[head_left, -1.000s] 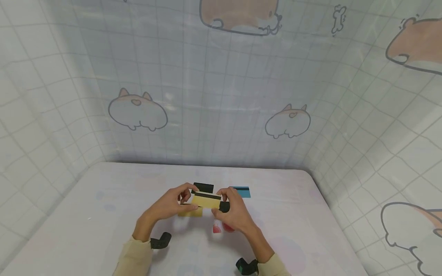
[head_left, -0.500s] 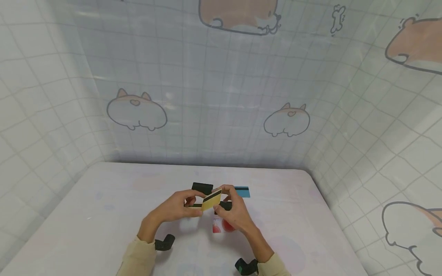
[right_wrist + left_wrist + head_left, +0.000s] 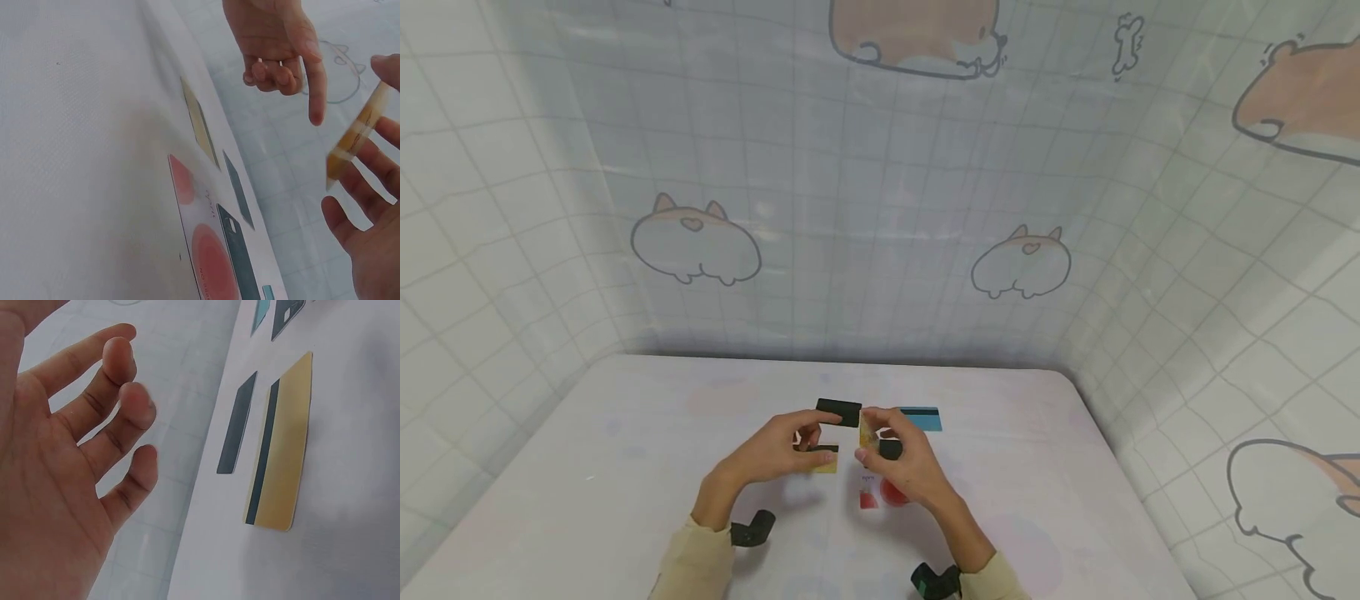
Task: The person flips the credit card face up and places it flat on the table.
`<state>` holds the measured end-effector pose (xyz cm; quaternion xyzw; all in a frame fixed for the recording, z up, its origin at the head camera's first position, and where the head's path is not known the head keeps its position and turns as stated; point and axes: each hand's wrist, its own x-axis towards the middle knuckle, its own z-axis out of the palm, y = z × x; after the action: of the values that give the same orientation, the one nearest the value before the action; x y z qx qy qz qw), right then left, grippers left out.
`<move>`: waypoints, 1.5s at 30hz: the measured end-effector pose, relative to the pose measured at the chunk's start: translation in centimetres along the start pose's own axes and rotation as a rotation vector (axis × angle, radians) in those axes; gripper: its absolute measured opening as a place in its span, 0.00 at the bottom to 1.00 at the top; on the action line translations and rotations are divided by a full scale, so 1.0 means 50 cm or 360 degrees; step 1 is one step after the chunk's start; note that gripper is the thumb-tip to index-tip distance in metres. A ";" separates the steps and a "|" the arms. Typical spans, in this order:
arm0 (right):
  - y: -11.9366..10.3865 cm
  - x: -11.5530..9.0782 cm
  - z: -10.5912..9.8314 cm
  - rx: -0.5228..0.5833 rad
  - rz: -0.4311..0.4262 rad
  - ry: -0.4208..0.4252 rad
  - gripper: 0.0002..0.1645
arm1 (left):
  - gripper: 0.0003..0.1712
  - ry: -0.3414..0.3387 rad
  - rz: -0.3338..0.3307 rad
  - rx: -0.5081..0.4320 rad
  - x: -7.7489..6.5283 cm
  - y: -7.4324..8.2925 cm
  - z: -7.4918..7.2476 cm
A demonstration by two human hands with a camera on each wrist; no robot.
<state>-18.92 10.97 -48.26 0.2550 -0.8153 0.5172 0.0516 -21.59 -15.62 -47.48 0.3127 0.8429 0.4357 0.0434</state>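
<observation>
My right hand (image 3: pixel 913 462) pinches a yellow card (image 3: pixel 357 134) between thumb and fingers, raised above the table and turned nearly edge-on. Facing it, my left hand (image 3: pixel 767 452) holds nothing; its fingers are loosely bent and apart in the left wrist view. Under the left hand lies a gold card (image 3: pixel 284 450) with a dark stripe. Just behind that is a black card (image 3: pixel 841 412). A second dark card (image 3: pixel 239 250) and a white card with red circles (image 3: pixel 214 256) lie below the right hand, partly hidden by it in the head view.
A blue card with a black stripe (image 3: pixel 927 419) lies behind the right hand on the white table (image 3: pixel 647 450). Black wrist devices (image 3: pixel 756 529) hang at both forearms. A grid-patterned curtain (image 3: pixel 865 208) with cartoon dogs encloses the back and sides.
Both hands held the yellow card at first, its striped side showing. It has been turned over to the right; the left hand has let go and the right alone holds it.
</observation>
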 end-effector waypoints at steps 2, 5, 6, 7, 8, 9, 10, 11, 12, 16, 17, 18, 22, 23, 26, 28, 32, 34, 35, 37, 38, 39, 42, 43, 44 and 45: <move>0.001 0.002 0.000 -0.0025 -0.0004 -0.0017 0.31 | 0.30 -0.0008 -0.0005 -0.0015 0.000 0.001 -0.001; -0.002 0.003 0.000 -0.0044 0.0038 -0.0031 0.31 | 0.32 -0.0021 -0.0018 -0.0045 0.001 0.002 -0.002; -0.003 0.003 0.000 -0.0055 0.0055 -0.0034 0.31 | 0.31 -0.0022 -0.0015 -0.0050 0.001 0.004 -0.002; -0.004 0.004 -0.001 -0.0069 0.0067 -0.0034 0.31 | 0.31 -0.0024 -0.0010 -0.0049 0.002 0.005 -0.003; -0.005 0.004 -0.001 -0.0089 0.0083 -0.0034 0.31 | 0.31 -0.0025 -0.0004 -0.0048 0.002 0.006 -0.003; -0.007 0.004 -0.002 -0.0113 0.0092 -0.0035 0.31 | 0.31 -0.0026 0.0001 -0.0044 0.002 0.006 -0.003; -0.008 0.004 -0.002 -0.0144 0.0090 -0.0037 0.31 | 0.32 -0.0028 0.0004 -0.0040 0.002 0.008 -0.004; -0.009 0.004 -0.003 -0.0175 0.0083 -0.0040 0.32 | 0.32 -0.0030 0.0005 -0.0036 0.002 0.009 -0.004; -0.010 0.004 -0.003 -0.0209 0.0072 -0.0046 0.32 | 0.33 -0.0034 0.0005 -0.0041 0.002 0.010 -0.004; -0.014 0.004 -0.003 -0.0376 0.0026 -0.0081 0.35 | 0.33 -0.0056 -0.0015 -0.0095 0.001 0.015 -0.003; -0.014 0.003 -0.003 -0.0419 0.0024 -0.0094 0.36 | 0.33 -0.0061 -0.0017 -0.0110 0.000 0.016 -0.002; -0.014 0.003 -0.002 -0.0463 0.0023 -0.0105 0.37 | 0.33 -0.0065 -0.0016 -0.0127 0.000 0.016 -0.001; -0.009 0.001 0.003 -0.0605 0.0002 -0.0147 0.39 | 0.34 -0.0058 -0.0016 -0.0125 0.002 0.018 0.005; -0.008 0.001 0.004 -0.0618 -0.0009 -0.0152 0.39 | 0.34 -0.0056 -0.0023 -0.0114 0.003 0.019 0.006; -0.007 -0.001 0.006 -0.0637 -0.0059 -0.0154 0.39 | 0.33 -0.0056 -0.0037 -0.0065 0.005 0.023 0.010; -0.008 -0.001 0.006 -0.0639 -0.0084 -0.0151 0.39 | 0.32 -0.0061 -0.0044 -0.0043 0.005 0.025 0.011; -0.008 -0.001 0.007 -0.0676 -0.0113 -0.0145 0.38 | 0.31 -0.0066 -0.0066 -0.0010 0.008 0.025 0.013; -0.006 0.001 0.008 -0.0694 -0.0121 -0.0147 0.38 | 0.32 -0.0064 -0.0079 0.0012 0.010 0.023 0.013; -0.005 0.002 0.008 -0.0701 -0.0124 -0.0151 0.38 | 0.32 -0.0064 -0.0085 0.0019 0.011 0.022 0.012; -0.003 0.005 0.010 -0.0711 -0.0125 -0.0157 0.38 | 0.32 -0.0065 -0.0096 0.0031 0.012 0.019 0.011; -0.002 0.006 0.011 -0.0710 -0.0125 -0.0161 0.38 | 0.32 -0.0068 -0.0105 0.0038 0.013 0.018 0.010; -0.001 0.007 0.011 -0.0706 -0.0125 -0.0164 0.38 | 0.33 -0.0069 -0.0109 0.0039 0.013 0.017 0.009; 0.000 0.011 0.013 -0.0689 -0.0122 -0.0172 0.37 | 0.33 -0.0074 -0.0123 0.0053 0.014 0.015 0.005; 0.000 0.012 0.014 -0.0680 -0.0121 -0.0175 0.37 | 0.33 -0.0077 -0.0125 0.0059 0.015 0.014 0.004; 0.000 0.013 0.014 -0.0675 -0.0120 -0.0177 0.37 | 0.33 -0.0079 -0.0126 0.0064 0.015 0.013 0.003; 0.000 0.015 0.014 -0.0671 -0.0116 -0.0179 0.37 | 0.33 -0.0081 -0.0126 0.0067 0.015 0.012 0.001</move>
<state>-19.44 10.08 -48.35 0.2965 -0.8972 0.3180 0.0769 -21.90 -14.89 -46.93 0.2910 0.8622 0.4077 0.0754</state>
